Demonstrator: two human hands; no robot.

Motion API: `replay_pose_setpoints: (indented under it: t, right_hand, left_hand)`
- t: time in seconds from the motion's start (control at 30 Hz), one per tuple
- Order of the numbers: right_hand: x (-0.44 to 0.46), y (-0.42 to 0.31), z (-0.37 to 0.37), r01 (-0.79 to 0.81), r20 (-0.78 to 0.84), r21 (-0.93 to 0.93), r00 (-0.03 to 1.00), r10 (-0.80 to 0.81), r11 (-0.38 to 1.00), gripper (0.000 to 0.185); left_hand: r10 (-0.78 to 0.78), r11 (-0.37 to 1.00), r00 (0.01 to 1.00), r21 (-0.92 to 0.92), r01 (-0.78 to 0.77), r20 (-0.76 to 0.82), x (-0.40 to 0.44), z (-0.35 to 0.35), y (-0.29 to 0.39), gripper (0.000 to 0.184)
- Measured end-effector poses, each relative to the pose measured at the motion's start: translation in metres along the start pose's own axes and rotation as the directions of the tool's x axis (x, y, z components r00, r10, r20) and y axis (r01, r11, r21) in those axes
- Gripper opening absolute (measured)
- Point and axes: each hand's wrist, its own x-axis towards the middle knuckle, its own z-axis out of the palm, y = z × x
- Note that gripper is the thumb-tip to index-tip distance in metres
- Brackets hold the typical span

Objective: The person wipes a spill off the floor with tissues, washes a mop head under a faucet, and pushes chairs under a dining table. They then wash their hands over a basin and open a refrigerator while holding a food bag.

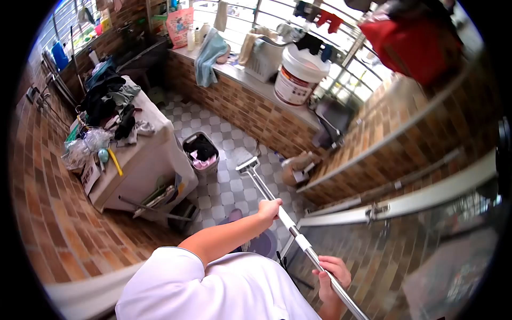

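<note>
Brick-patterned walls [45,186] rise all round us, and below them spreads a floor [229,194] of grey and white tiles. Over on the left stands the covered table [144,152], heaped with dark clothes [104,98], while along the far side runs a brick-faced ledge [255,78] under the barred windows. And here's the mop [261,184], right in the middle of things: its long pale pole slants from the lower right up into the room, its head [246,164] down by the tiles, between the laundry basket and the ledge; whether it presses the floor, I can't tell. Up on the ledge sits a big white bucket [292,80], and further along it a blue towel [210,56] hangs over the edge. Down on the floor, near the mop head, is that laundry basket [210,166], black and pink clothes inside. Now the hands: the left hand [269,209] has its grip closed round the pole's upper stretch, arm reaching forward; the right hand [337,271], lower and nearer the body, has its grip wrapped about the pole too, fingers over it. Smallest of all, a yellow thing [115,161] lies at the table's edge.
</note>
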Motion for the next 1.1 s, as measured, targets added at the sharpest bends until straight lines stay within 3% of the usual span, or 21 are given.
replay_pose_setpoints:
  t: [0.07, 0.23, 0.33, 0.4, 0.5, 0.53, 0.63, 0.67, 0.7, 0.77, 1.03, 1.1]
  right_hand:
    - [0.047, 0.005, 0.019, -0.052, 0.010, 0.048, 0.999, 0.052, 0.997, 0.037]
    - [0.164, 0.017, 0.058, 0.028, 0.016, 0.054, 0.999, -0.029, 0.998, 0.050]
    - [0.230, 0.036, 0.077, 0.076, 0.073, 0.159, 0.993, -0.089, 0.984, 0.053]
    - [0.276, 0.051, 0.096, 0.096, 0.128, 0.279, 0.983, -0.136, 0.956, 0.056]
    - [0.344, 0.065, 0.132, 0.106, 0.153, 0.439, 0.970, -0.190, 0.892, 0.048]
    - [0.370, 0.056, 0.135, 0.077, 0.215, 0.376, 0.962, -0.168, 0.923, 0.060]
    - [0.447, 0.077, 0.161, 0.179, 0.222, 0.374, 0.935, -0.275, 0.910, 0.054]
    - [0.481, 0.076, 0.175, 0.322, 0.210, 0.338, 0.890, -0.404, 0.884, 0.048]
    - [0.504, 0.079, 0.186, 0.260, 0.215, 0.360, 0.911, -0.350, 0.896, 0.043]
    - [0.553, 0.087, 0.205, 0.262, 0.266, 0.416, 0.880, -0.392, 0.871, 0.040]
    - [0.716, 0.065, 0.326, 0.411, 0.454, 0.473, 0.644, -0.616, 0.779, 0.036]
    - [0.746, 0.057, 0.367, 0.392, 0.455, 0.501, 0.639, -0.620, 0.772, 0.036]
  left_hand:
    - [0.045, 0.999, 0.999, -0.022, -0.046, -0.026, 0.021, 0.006, 0.054, 0.021]
    - [0.137, 0.983, 0.990, -0.129, -0.133, 0.024, 0.080, 0.006, 0.183, 0.025]
    - [0.174, 0.930, 0.984, -0.334, -0.155, 0.028, 0.114, -0.007, 0.245, 0.031]
    - [0.224, 0.910, 0.971, -0.339, -0.239, -0.084, 0.139, -0.017, 0.280, 0.032]
    - [0.291, 0.878, 0.923, -0.313, -0.363, -0.254, 0.180, -0.039, 0.340, 0.033]
    - [0.301, 0.857, 0.909, -0.336, -0.390, -0.289, 0.194, -0.047, 0.359, 0.033]
    - [0.340, 0.796, 0.858, -0.366, -0.481, -0.386, 0.233, -0.063, 0.420, 0.032]
    - [0.367, 0.768, 0.833, -0.370, -0.522, -0.414, 0.246, -0.069, 0.443, 0.031]
    - [0.378, 0.742, 0.813, -0.380, -0.552, -0.443, 0.254, -0.071, 0.464, 0.031]
    - [0.377, 0.717, 0.772, -0.367, -0.593, -0.512, 0.266, -0.078, 0.514, 0.031]
    - [0.486, 0.535, 0.638, -0.374, -0.757, -0.597, 0.307, -0.155, 0.689, 0.030]
    - [0.489, 0.515, 0.607, -0.355, -0.780, -0.626, 0.322, -0.182, 0.730, 0.030]
